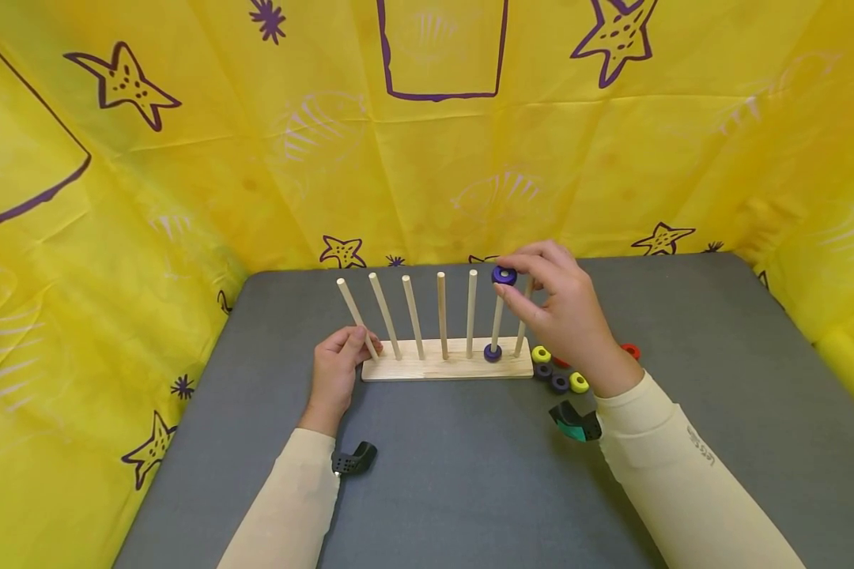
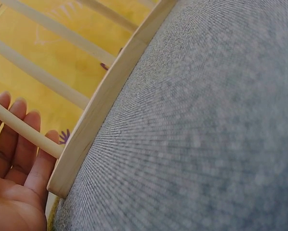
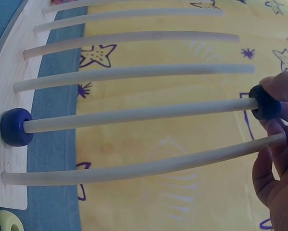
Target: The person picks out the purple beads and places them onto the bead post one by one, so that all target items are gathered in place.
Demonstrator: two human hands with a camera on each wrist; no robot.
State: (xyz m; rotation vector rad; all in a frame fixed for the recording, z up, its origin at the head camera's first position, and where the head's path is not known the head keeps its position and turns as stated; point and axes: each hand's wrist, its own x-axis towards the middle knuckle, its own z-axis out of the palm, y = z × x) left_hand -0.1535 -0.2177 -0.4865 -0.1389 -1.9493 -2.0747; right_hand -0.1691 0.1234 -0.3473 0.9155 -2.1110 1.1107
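The held blue ring (image 1: 504, 282) is pinched between the thumb and forefinger of the right hand (image 1: 562, 304), high above the base of the wooden peg rack (image 1: 427, 369). It sits at the tip of the rack's sixth peg (image 1: 496, 320), counted from the left end, its hole meeting the peg's end; how far the tip enters, I cannot tell. Directly below, at the rack's base, a second blue ring (image 1: 493, 356) encircles the same peg. The left hand (image 1: 333, 375) is at the rack's left end, its thumb and fingers curved around the leftmost peg (image 1: 350, 303) low down.

The seventh peg (image 1: 521, 336) rises at the rack's right end, its upper part close to the right hand's fingers, so side room there is narrow. Left of the sixth peg, gaps separate the rack's upright pegs. Just beside the rack's right end lie loose rings (image 1: 579, 382) in yellow, red and dark colours, partly behind the right hand and wrist. The grey tabletop (image 1: 444, 474) spreads forward from the rack's front edge toward the person; behind the rack, its far edge meets a yellow cloth (image 1: 413, 174).
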